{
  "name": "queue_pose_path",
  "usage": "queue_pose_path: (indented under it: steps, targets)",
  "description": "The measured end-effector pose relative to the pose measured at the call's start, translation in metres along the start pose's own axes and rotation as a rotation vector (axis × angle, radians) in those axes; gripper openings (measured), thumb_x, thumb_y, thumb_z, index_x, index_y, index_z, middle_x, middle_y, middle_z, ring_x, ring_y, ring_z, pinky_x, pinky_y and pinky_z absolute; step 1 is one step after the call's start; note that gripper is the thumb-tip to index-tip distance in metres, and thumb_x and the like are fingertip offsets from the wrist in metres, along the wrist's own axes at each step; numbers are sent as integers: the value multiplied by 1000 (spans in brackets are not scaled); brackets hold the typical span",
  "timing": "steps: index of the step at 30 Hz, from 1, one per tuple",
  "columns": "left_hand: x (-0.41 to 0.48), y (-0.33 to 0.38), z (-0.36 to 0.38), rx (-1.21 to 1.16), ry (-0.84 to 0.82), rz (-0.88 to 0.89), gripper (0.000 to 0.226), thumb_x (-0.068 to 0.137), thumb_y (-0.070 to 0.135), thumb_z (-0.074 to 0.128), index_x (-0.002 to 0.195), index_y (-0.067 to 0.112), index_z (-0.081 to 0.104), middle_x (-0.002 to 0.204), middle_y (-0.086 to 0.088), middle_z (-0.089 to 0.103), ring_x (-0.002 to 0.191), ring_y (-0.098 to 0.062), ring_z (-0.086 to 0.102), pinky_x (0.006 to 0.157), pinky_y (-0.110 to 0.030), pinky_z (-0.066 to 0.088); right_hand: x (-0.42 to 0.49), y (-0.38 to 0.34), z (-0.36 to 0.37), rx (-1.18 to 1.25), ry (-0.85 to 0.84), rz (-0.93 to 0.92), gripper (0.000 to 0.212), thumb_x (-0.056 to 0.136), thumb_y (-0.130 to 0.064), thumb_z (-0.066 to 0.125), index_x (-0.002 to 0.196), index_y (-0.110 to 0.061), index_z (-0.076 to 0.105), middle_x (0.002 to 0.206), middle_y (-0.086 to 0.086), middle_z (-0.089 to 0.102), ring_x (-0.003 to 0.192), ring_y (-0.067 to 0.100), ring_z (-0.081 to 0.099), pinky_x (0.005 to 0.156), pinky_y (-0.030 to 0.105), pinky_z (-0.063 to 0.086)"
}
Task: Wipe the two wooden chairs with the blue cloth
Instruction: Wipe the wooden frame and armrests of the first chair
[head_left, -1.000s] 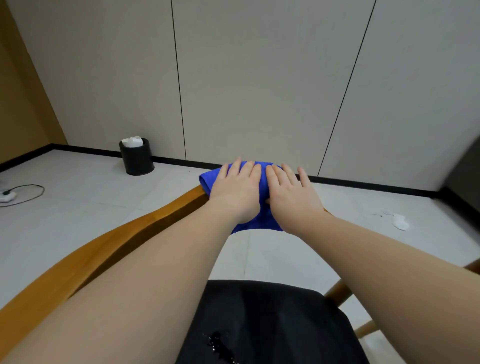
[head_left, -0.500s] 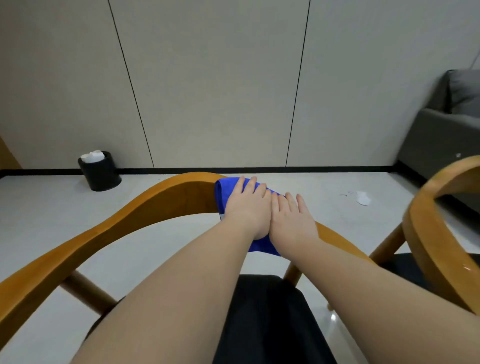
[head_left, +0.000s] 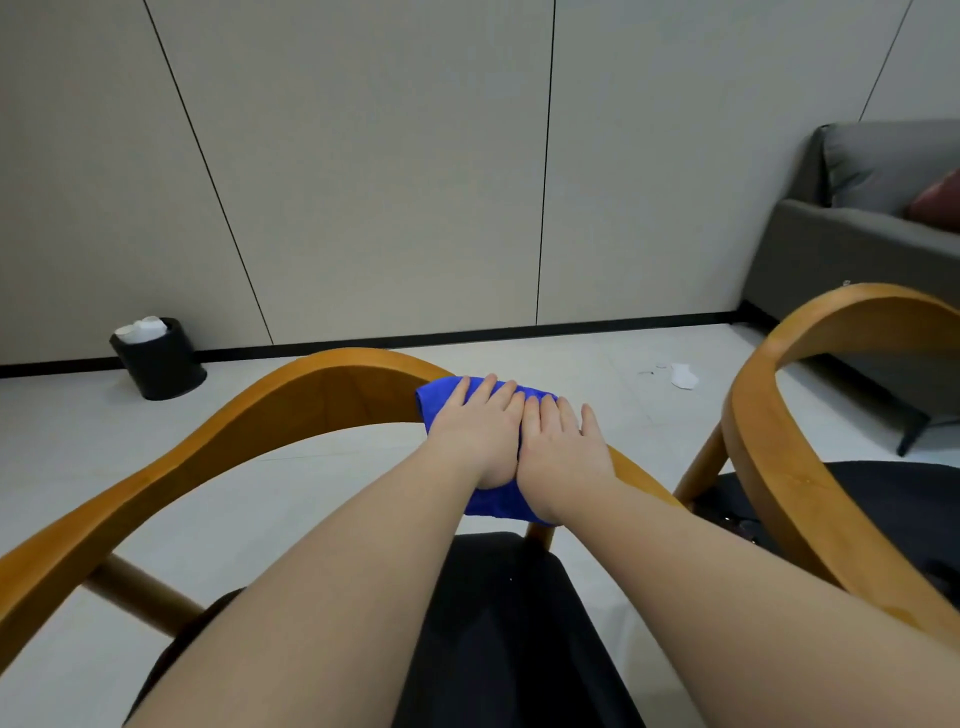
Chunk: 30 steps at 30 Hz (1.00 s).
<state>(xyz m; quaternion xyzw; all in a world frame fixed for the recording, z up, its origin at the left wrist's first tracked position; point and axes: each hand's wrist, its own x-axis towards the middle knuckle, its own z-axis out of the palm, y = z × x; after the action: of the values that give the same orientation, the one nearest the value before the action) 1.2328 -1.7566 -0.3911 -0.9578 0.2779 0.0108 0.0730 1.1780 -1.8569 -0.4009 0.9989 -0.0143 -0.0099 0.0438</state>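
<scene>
Both hands lay flat, side by side and touching, on the blue cloth (head_left: 491, 506). The left hand (head_left: 480, 431) had its fingers extended and close together, palm down. The right hand (head_left: 563, 447) was likewise palm down, fingers extended and slightly spread. Neither hand was pinching or gripping; both pressed the cloth from above.

The cloth was draped over the curved top rail of the near wooden chair (head_left: 208, 447), right of the rail's centre, with 1 edge showing beyond the fingertips and another hanging below the heels of the hands. The chair's black seat cushion (head_left: 519, 623) lay under the forearms.

A second wooden chair (head_left: 769, 415) stood just to the right, apart from the first, its rail bare and its black seat partly visible.

On the pale tiled floor, a black waste bin (head_left: 158, 361) holding white paper stood against the wall at left. A white scrap (head_left: 683, 375) lay on the floor further right. A grey sofa (head_left: 852, 244) with a dark red cushion (head_left: 937, 200) occupied the right corner.
</scene>
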Motion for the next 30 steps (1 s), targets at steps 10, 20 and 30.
queue_pose_path:
  steps: [10,20,30]
  targets:
    - [-21,38,-9,-225,-55,76,76,98,31,53,159,26,8,167,5,1,153,-20,-3,124,-48,6,-55,17,-2,4,-50,98,89,98,-40,51,157,-6,-7,165,16,-4,152,33,-4,121,55,4]
    - [-54,79,-18,-252,-83,166,78,97,32,55,160,26,9,167,7,0,153,-19,-6,124,-48,7,-113,34,-10,4,-130,158,86,99,-36,50,157,-8,-8,165,16,-6,152,34,-4,121,54,6]
    - [-91,121,-40,-218,-161,249,71,99,28,52,159,26,14,167,7,5,153,-20,-1,123,-48,12,-172,43,-16,9,-197,221,84,100,-35,48,156,-6,-7,165,18,-4,152,35,-3,122,54,9]
